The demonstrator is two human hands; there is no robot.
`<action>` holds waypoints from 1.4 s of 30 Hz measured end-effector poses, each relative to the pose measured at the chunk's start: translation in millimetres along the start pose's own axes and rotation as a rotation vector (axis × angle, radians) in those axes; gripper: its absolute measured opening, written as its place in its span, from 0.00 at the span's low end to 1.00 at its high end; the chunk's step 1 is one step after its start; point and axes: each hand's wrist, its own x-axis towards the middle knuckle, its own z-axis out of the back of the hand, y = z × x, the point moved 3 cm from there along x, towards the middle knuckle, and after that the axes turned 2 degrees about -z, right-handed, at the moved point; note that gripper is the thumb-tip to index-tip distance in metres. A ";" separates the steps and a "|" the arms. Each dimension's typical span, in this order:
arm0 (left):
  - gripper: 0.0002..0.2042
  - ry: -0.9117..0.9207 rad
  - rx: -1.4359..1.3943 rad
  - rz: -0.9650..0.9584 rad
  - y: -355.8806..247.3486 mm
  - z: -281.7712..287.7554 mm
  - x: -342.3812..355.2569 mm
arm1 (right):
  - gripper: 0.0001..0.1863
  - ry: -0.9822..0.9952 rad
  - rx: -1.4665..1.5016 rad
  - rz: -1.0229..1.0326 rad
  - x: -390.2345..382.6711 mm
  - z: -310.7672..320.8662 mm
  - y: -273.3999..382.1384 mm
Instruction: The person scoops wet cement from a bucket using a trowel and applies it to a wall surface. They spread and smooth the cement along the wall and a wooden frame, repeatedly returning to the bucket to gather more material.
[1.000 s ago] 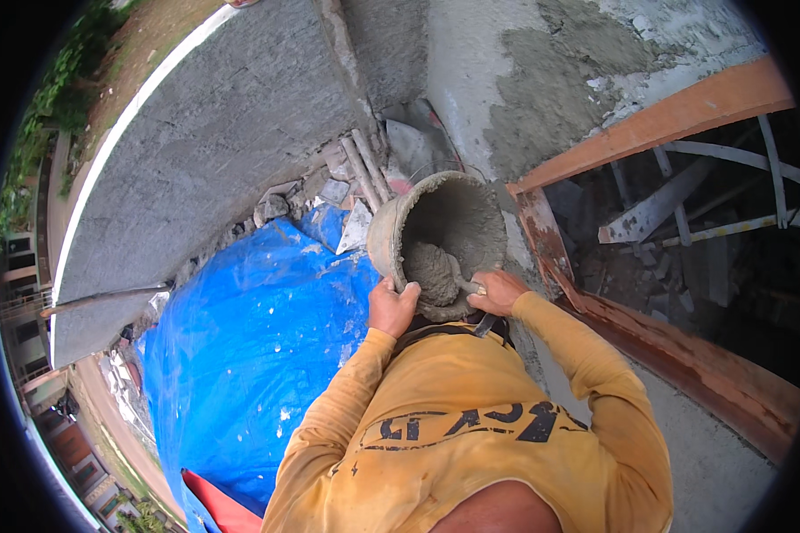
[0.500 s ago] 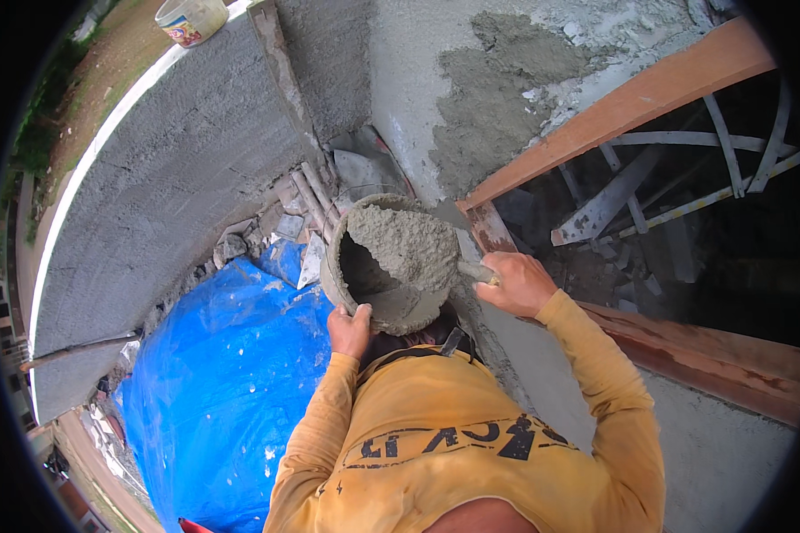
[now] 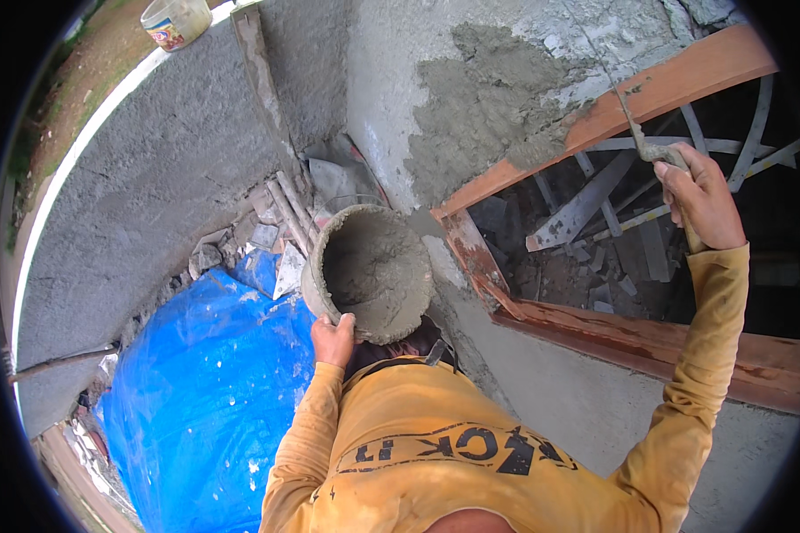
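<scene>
My left hand [image 3: 333,339] grips the near rim of a round, cement-caked bucket [image 3: 316,280], which has grey wet mortar [image 3: 373,275] inside. At the upper right my right hand [image 3: 702,200] is closed round the handle of a trowel [image 3: 636,129], raised over the upper board of a wooden window frame [image 3: 724,55]. The thin blade points up toward the wall, where a darker patch of wet mortar [image 3: 471,107] spreads over the rough plaster down to the frame.
Blue tarp [image 3: 196,400] lies at lower left beside rubble [image 3: 209,258] and two grey pipes [image 3: 293,213]. A plastic tub [image 3: 173,22] stands on the white-edged low wall [image 3: 124,195]. Metal bars and debris [image 3: 587,204] show inside the dark opening at right.
My right hand has lifted the trowel from the bucket up and right to the wall; the heaped mortar seen on it earlier is gone. The bucket sits slightly further left in view.
</scene>
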 end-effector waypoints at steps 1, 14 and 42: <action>0.11 0.002 -0.002 0.000 0.9 0.0 0.8 | 0.12 0.021 -0.037 -0.001 -0.6 -8.3 -0.1; 0.14 0.032 -0.025 -0.010 -4.5 -3.5 -0.3 | 0.18 -0.090 0.043 -0.184 -26.5 -86.8 -77.4; 0.19 -0.013 0.265 0.028 18.7 7.9 2.6 | 0.17 0.393 -0.636 0.299 26.0 -201.7 -91.5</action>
